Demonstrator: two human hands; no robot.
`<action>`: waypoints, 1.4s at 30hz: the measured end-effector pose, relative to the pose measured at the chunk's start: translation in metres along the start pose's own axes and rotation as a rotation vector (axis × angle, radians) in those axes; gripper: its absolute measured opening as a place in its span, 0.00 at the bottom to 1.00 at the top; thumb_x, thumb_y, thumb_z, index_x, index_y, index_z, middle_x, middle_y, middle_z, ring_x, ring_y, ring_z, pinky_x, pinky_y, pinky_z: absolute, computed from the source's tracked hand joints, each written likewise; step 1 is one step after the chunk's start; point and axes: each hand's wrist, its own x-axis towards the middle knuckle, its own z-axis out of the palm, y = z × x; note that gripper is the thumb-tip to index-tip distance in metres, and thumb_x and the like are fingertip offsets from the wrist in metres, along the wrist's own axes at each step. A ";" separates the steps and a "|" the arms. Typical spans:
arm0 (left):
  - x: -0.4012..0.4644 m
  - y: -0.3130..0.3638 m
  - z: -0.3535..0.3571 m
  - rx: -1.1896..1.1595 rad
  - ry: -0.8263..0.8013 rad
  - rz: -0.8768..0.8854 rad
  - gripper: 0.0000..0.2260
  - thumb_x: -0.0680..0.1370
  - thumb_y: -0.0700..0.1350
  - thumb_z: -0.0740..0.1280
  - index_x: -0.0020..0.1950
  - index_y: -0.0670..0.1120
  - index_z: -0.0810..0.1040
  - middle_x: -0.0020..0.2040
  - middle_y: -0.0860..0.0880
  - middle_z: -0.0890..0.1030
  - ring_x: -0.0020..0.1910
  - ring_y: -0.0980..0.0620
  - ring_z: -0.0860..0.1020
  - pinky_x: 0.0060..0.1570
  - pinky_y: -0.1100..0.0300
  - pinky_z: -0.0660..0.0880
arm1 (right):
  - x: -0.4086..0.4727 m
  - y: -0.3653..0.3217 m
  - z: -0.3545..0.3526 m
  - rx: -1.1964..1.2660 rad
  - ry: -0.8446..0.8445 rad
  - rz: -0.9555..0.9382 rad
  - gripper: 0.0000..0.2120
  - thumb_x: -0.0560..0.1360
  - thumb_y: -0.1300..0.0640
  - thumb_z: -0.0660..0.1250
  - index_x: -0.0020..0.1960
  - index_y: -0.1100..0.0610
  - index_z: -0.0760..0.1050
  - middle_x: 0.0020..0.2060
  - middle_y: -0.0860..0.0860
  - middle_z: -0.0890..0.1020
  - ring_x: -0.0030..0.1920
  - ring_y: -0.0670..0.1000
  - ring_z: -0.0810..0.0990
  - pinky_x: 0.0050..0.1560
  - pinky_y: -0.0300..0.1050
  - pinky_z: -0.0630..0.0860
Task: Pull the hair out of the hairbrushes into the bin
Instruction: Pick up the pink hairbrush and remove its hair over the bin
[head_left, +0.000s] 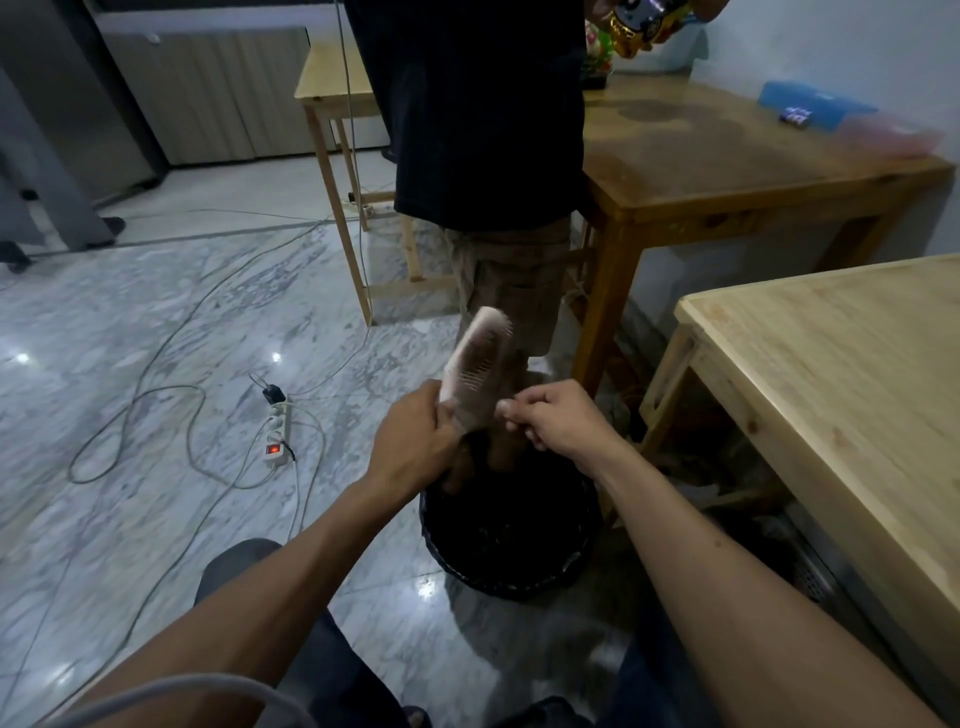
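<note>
My left hand (415, 441) grips the handle of a pale pink hairbrush (475, 361), held upright with its bristles facing right. My right hand (550, 415) is right beside the lower bristles, its fingertips pinched together at the brush; whether hair is between them is too small to tell. Both hands hover above the far rim of a black bin (511, 535) lined with a dark bag, which stands on the marble floor between my knees.
A person in a dark shirt and shorts (488, 156) stands just behind the bin. A light wooden table (831, 389) is at my right, a darker one (727, 156) behind it. A power strip (275, 436) and cables lie on the floor at the left.
</note>
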 end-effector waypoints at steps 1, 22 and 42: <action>0.004 -0.002 -0.002 -0.046 0.059 -0.081 0.10 0.79 0.48 0.58 0.49 0.44 0.75 0.40 0.44 0.79 0.38 0.44 0.76 0.34 0.54 0.65 | -0.002 0.003 -0.002 -0.079 0.015 0.025 0.11 0.77 0.54 0.74 0.42 0.60 0.86 0.33 0.55 0.83 0.29 0.46 0.76 0.32 0.39 0.73; -0.004 0.005 0.001 0.102 0.008 0.135 0.09 0.80 0.47 0.59 0.53 0.45 0.75 0.39 0.48 0.77 0.37 0.44 0.75 0.34 0.53 0.66 | 0.001 -0.011 0.003 0.191 0.157 -0.013 0.09 0.77 0.55 0.75 0.38 0.55 0.83 0.34 0.50 0.85 0.31 0.45 0.79 0.33 0.38 0.75; -0.006 0.016 0.006 0.101 0.069 0.090 0.09 0.77 0.48 0.59 0.51 0.47 0.76 0.40 0.49 0.78 0.37 0.45 0.75 0.34 0.55 0.64 | -0.015 -0.033 -0.002 0.338 -0.042 0.048 0.14 0.78 0.49 0.74 0.51 0.60 0.81 0.45 0.60 0.86 0.40 0.50 0.85 0.44 0.42 0.85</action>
